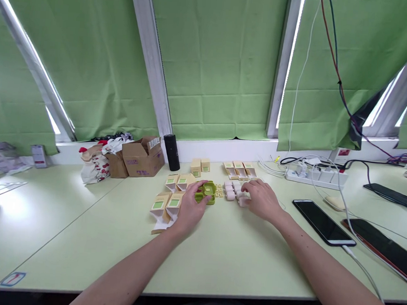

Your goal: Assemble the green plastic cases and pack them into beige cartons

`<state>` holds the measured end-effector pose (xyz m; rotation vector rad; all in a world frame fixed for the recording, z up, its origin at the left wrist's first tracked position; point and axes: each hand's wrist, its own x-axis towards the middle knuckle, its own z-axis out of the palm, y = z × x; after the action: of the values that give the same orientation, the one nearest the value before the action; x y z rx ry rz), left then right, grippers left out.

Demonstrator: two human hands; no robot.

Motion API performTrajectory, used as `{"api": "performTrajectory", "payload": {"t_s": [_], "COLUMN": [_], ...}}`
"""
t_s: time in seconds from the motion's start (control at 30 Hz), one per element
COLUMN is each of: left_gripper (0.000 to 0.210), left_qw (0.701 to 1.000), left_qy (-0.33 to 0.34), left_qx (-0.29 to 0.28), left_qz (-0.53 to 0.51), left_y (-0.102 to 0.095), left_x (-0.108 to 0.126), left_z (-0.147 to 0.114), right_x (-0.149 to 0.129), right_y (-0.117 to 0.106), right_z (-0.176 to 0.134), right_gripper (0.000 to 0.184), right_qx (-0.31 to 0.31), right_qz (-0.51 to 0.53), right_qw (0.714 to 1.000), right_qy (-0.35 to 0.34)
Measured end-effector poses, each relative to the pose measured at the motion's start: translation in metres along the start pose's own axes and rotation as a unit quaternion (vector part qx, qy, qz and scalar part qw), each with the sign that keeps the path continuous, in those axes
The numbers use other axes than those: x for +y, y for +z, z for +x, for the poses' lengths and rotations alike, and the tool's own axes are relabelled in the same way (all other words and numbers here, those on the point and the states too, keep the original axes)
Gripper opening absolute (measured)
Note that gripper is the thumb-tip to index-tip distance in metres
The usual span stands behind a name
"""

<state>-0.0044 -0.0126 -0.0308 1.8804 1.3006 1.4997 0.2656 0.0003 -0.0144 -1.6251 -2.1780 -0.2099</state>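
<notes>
My left hand (193, 206) is closed on the edge of an opened green plastic case (209, 188), with thumb and fingers at its near and far sides. My right hand (261, 199) bends its fingers down onto a group of small pale pink blocks (230, 194) and pinches one at the right edge; the fingertips are partly hidden. Between the case and the blocks lie several small yellow pieces (219, 191). Small tan cardboard boxes with green labels (158, 204) stand open beside my left hand, some partly covered by it.
More small boxes (239, 170) stand behind the blocks. At the back are a black cylinder (172, 152), a brown carton (143, 157) and a cloth bag (95, 165). On the right lie a phone (324, 222) on a cable, a darker phone (385, 249) and a power strip (315, 175).
</notes>
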Motion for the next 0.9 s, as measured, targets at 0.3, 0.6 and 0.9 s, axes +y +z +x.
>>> {"api": "performTrajectory", "payload": {"t_s": [0.3, 0.6, 0.9], "left_gripper": [0.042, 0.05, 0.078], "left_qw": [1.0, 0.986, 0.977], "left_qy": [0.008, -0.052, -0.084], "left_qx": [-0.02, -0.055, -0.107], "left_qz": [-0.021, -0.151, -0.167], "left_y": [0.0, 0.008, 0.009], "left_x": [0.009, 0.011, 0.016], "left_z": [-0.002, -0.003, -0.005], "right_x": [-0.025, -0.064, -0.08], "right_y": [0.007, 0.027, 0.031], "right_z": [-0.005, -0.004, 0.002], "right_gripper": [0.029, 0.047, 0.038], "right_qx": [0.158, 0.149, 0.191], "right_qz": [0.214, 0.337, 0.363], "right_qw": [0.957, 0.919, 0.905], "right_qy": [-0.117, -0.139, -0.115]}}
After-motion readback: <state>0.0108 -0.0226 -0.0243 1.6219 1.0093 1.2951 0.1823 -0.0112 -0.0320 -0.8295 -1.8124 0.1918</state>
